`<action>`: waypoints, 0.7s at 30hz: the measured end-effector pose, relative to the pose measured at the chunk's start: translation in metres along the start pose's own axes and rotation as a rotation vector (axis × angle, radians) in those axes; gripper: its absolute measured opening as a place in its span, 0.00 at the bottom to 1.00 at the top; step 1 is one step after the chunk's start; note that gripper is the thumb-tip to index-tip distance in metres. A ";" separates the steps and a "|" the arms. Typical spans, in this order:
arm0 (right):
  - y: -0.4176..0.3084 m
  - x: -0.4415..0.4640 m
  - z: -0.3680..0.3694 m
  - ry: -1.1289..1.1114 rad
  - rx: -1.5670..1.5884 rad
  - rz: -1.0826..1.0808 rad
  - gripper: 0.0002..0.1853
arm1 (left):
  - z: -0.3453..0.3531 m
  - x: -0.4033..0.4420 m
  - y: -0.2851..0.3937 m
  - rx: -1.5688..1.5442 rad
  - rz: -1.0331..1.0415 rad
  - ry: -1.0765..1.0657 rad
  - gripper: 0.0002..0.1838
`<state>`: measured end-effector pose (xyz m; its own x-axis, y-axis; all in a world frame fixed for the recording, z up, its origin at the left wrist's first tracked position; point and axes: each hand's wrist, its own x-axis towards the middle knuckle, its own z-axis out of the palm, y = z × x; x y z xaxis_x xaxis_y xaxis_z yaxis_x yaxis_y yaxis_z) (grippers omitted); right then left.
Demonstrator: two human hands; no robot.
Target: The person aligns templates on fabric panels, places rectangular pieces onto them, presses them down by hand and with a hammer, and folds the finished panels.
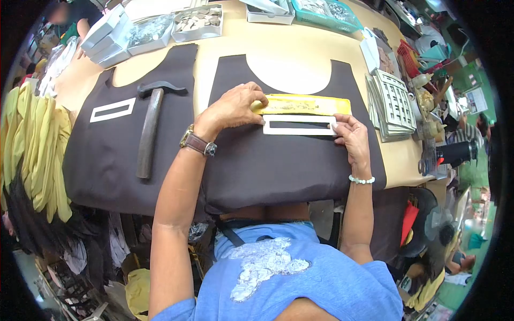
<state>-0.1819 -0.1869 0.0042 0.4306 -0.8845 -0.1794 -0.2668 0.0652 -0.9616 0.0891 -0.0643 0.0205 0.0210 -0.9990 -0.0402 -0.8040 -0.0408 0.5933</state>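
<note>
On the dark fabric panel (pixel 257 166) in front of me lies a white rectangular frame (pixel 300 131) with a long slot. A yellow, worn-looking strip (pixel 305 104) lies along its upper edge. My left hand (pixel 235 109), with a watch on the wrist, is closed at the strip's left end, its thumb tip by the frame's left edge. At the frame's right end, my right hand (pixel 350 134) pinches the frame between thumb and fingers, one fingertip close to the strip. To the left, a hammer (pixel 149 131) rests on another dark panel (pixel 101 155) beside a second white frame (pixel 112 110).
Along the table's (pixel 209 51) far edge stand white boxes (pixel 107 37), a box of small pale pieces (pixel 197 24) and a teal tray (pixel 329 13). Stacked slotted cards (pixel 393 104) sit at the right. Yellow cloth (pixel 35 144) hangs at the left; a person (pixel 72 21) is behind it.
</note>
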 end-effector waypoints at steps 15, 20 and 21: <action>0.005 -0.004 0.009 0.191 -0.308 -0.187 0.16 | 0.006 -0.002 -0.001 0.015 0.037 0.064 0.19; 0.011 -0.002 0.009 0.264 -0.239 -0.172 0.19 | 0.004 -0.004 0.008 0.008 -0.044 0.038 0.20; 0.011 -0.001 0.009 0.266 -0.230 -0.176 0.19 | 0.004 -0.003 0.009 0.008 -0.038 0.037 0.20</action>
<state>-0.1778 -0.1813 -0.0086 0.2563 -0.9638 0.0735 -0.4076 -0.1767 -0.8959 0.0797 -0.0618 0.0228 0.0734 -0.9968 -0.0331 -0.8070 -0.0789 0.5852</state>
